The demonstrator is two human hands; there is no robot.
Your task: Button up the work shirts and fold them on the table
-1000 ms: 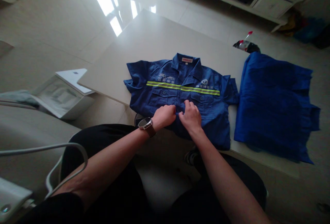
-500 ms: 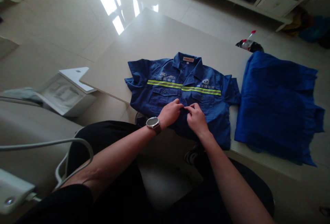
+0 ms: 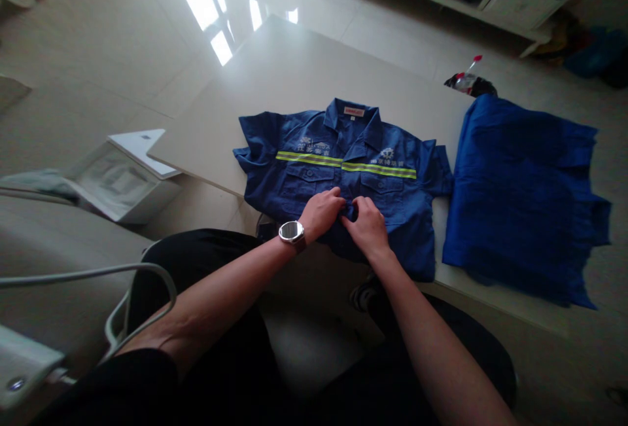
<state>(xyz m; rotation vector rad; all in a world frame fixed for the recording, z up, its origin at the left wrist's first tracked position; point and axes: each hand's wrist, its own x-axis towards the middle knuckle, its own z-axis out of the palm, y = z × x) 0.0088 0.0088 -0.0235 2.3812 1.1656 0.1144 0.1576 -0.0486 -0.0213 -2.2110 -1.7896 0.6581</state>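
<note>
A blue short-sleeved work shirt (image 3: 314, 126) with a yellow reflective stripe lies front up on the table, its collar at the far side and its lower part toward me. My left hand (image 3: 321, 212), with a watch at the wrist, pinches the front placket below the chest pockets. Right beside it, my right hand (image 3: 366, 223) grips the same strip of cloth between thumb and fingers. A small fold of blue cloth stands up between the two hands. Whether a button is in the fingers is too small to make out.
The pale table (image 3: 294, 66) runs out beyond the shirt. A stack of folded blue clothes (image 3: 520, 203) lies at its right end, near a bottle with a red cap (image 3: 473, 66). An open white box (image 3: 118, 171) stands left; a white cable (image 3: 98, 274) crosses near my left arm.
My right hand has shifted slightly left, and its fingers have curled closer around the placket. My left hand stays nearly in place. The whole view has moved a little.
</note>
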